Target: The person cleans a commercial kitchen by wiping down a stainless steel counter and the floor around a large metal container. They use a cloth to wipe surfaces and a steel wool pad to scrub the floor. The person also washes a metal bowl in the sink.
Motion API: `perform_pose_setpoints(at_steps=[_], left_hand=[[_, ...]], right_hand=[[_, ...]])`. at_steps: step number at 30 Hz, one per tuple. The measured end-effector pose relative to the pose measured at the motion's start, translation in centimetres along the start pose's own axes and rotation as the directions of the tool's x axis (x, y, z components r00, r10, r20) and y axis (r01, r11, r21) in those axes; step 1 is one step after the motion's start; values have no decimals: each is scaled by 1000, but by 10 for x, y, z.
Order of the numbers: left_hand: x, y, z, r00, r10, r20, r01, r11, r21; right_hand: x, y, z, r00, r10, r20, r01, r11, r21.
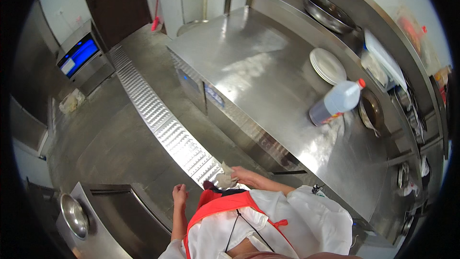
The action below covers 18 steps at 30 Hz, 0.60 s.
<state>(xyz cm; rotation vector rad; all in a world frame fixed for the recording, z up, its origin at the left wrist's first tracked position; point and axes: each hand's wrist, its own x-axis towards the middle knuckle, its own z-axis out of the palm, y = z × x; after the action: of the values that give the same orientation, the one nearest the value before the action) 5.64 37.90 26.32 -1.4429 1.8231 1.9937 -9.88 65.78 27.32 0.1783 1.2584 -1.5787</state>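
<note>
My right hand grips a greyish cloth in front of my red apron, above the metal floor grating. My left hand hangs over the floor at my left, its fingers curled; whether anything is inside them I cannot tell. To my right stands a stainless steel worktop. On it are a large plastic bottle with a red cap, a stack of white plates and a dark round pan.
A steel shelf above the worktop holds a metal pan and trays. At the lower left, a steel bowl sits on another counter. Ahead are a machine with a blue-lit front, a dark door and a red broom.
</note>
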Motion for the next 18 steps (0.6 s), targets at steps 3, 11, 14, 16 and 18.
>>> perform_pose_setpoints(at_steps=[3,11,14,16,18], left_hand=[[13,29,-28,998,29,-55,-32,997,-68],[65,95,-29,987,132,89,-130,991,-34],[81,140,-14,980,160,119,-159,987,-18],[100,168,2,972,203,120,-201,979,-24],[110,208,20,960,244,135,-252,967,45]], right_hand=[[13,-55,35,997,-23,72,12,989,149],[-16,-154,49,997,-77,-8,77,983,168],[-25,-198,44,996,-78,-32,82,979,184],[-23,-233,30,994,-102,-41,108,977,181],[-13,-274,11,972,-213,-101,227,962,151]])
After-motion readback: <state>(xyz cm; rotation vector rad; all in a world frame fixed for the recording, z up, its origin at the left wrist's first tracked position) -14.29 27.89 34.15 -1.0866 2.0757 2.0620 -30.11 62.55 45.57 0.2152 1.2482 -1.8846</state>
